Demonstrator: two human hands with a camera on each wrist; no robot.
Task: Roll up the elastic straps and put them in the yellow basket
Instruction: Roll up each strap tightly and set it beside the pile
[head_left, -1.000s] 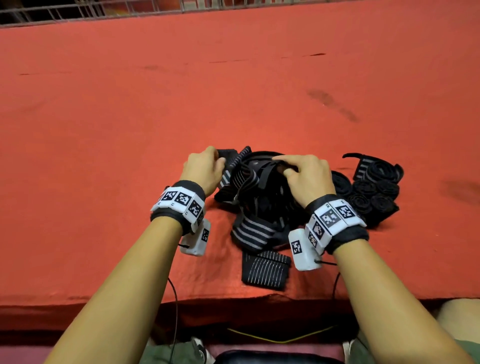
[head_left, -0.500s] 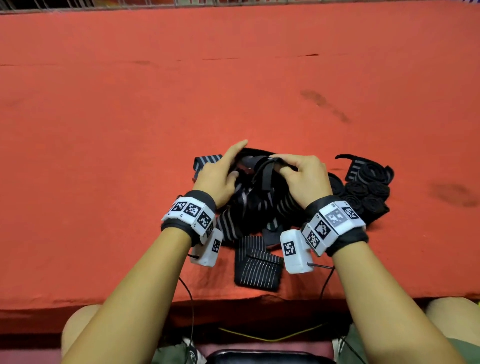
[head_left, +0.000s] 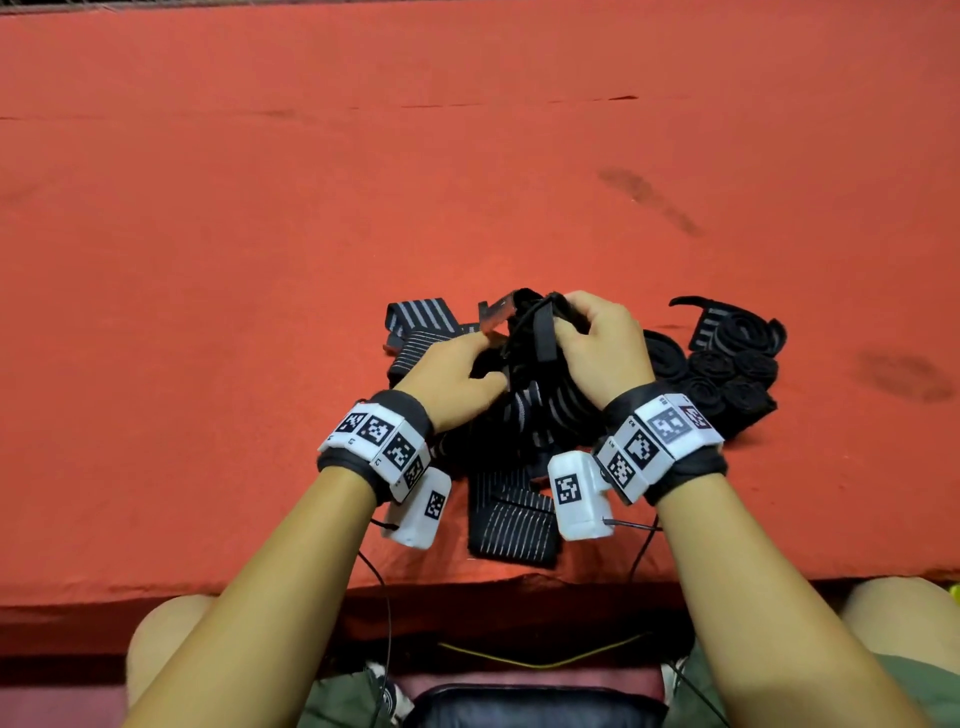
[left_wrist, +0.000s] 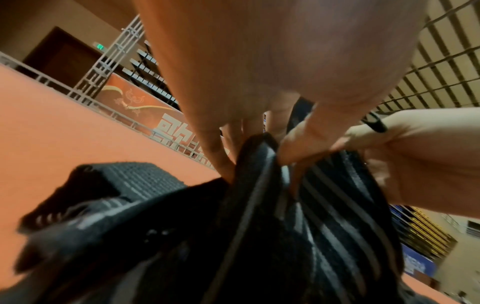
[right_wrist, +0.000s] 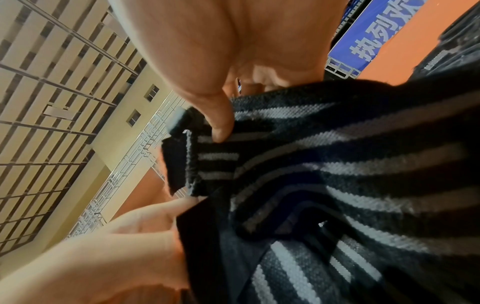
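Note:
A tangle of black elastic straps with grey stripes (head_left: 524, 415) lies near the front edge of the red table (head_left: 260, 260). My right hand (head_left: 563, 322) grips the raised top of one strap, thumb pressed on its striped end (right_wrist: 207, 156). My left hand (head_left: 485, 358) pinches the same bundle from the left, just below it; the left wrist view shows its thumb and fingers (left_wrist: 221, 156) closing on the strap's fold (left_wrist: 259, 148). Several rolled straps (head_left: 727, 374) sit in a cluster to the right. No yellow basket is in view.
One flat strap (head_left: 511, 525) lies near the table's front edge between my wrists. Another spreads out at the far left of the pile (head_left: 421, 319). The red cloth stretches wide to the left, right and back. My knees show below the table edge.
My left hand has moved right and closer to the right hand, now pinching the bundle. The straps are bunched and pulled up between both hands, uncovering the flat strap at the far left.

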